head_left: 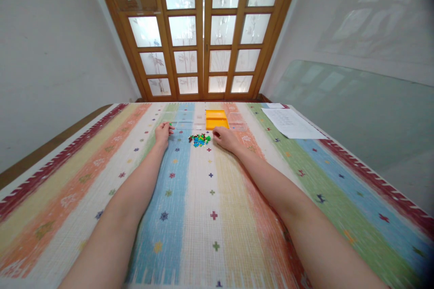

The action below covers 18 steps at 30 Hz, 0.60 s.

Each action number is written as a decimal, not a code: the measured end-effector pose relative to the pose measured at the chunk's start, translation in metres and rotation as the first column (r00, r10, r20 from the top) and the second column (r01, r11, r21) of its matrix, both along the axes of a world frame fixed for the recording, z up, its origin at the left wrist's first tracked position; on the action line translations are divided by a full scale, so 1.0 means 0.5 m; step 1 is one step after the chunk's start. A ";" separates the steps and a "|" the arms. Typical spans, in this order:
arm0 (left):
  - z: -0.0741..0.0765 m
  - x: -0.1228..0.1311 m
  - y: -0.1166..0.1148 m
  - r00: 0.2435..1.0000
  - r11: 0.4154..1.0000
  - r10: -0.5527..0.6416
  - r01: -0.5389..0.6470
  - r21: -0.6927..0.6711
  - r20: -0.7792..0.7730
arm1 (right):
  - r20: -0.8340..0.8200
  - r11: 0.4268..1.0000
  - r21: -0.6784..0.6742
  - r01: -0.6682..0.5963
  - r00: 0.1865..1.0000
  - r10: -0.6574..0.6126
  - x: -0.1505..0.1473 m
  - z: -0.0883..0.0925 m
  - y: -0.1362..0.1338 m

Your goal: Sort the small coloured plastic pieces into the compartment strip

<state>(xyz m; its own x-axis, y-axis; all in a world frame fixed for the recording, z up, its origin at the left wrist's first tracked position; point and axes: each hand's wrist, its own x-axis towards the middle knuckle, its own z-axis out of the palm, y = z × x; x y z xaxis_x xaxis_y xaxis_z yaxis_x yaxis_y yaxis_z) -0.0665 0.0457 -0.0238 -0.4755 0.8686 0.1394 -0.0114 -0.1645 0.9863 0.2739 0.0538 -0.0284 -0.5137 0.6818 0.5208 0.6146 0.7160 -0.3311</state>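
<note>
A small pile of tiny blue, green, yellow and dark brown pieces [200, 140] lies on the striped cloth between my hands. Left of the pile, my left hand [163, 133] pinches a small green piece [170, 124] at its fingertips. My right hand [224, 138] is at the pile's right edge, its fingers curled together; whatever they may hold is hidden. Just beyond the right hand stands a yellow tray [217, 114] with a dividing ridge. Close to my left fingertips is a clear plastic container [185, 125], its outline faint against the cloth.
Striped, patterned cloth [190, 244] covers the table. White printed sheets [292, 123] lie at the far right. Another clear plastic piece [239, 122] sits right of the yellow tray. Beyond the table are wood-framed glass doors [203, 49]; a glass panel [356, 131] leans along the right wall.
</note>
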 end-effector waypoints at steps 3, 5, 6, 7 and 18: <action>-0.001 -0.013 0.004 0.995 0.997 0.070 -0.068 -0.028 0.066 | 0.003 1.000 0.005 -0.012 1.000 0.012 0.001 -0.002 0.004; 0.000 -0.019 0.005 0.992 0.996 0.081 -0.078 -0.031 0.102 | 0.003 1.000 0.006 -0.028 1.000 0.028 0.001 -0.002 0.004; 0.000 -0.021 0.005 0.989 0.997 0.079 -0.076 -0.024 0.123 | 0.001 0.999 0.007 -0.039 0.999 0.039 0.002 -0.002 0.003; 0.001 -0.023 0.005 0.986 0.997 0.075 -0.074 -0.015 0.147 | -0.002 0.999 0.007 -0.049 0.999 0.050 0.002 -0.001 0.002; -0.005 -0.054 0.012 0.958 0.996 -0.072 0.083 -0.026 0.278 | -0.022 0.997 0.013 -0.078 0.997 0.078 0.003 0.000 -0.001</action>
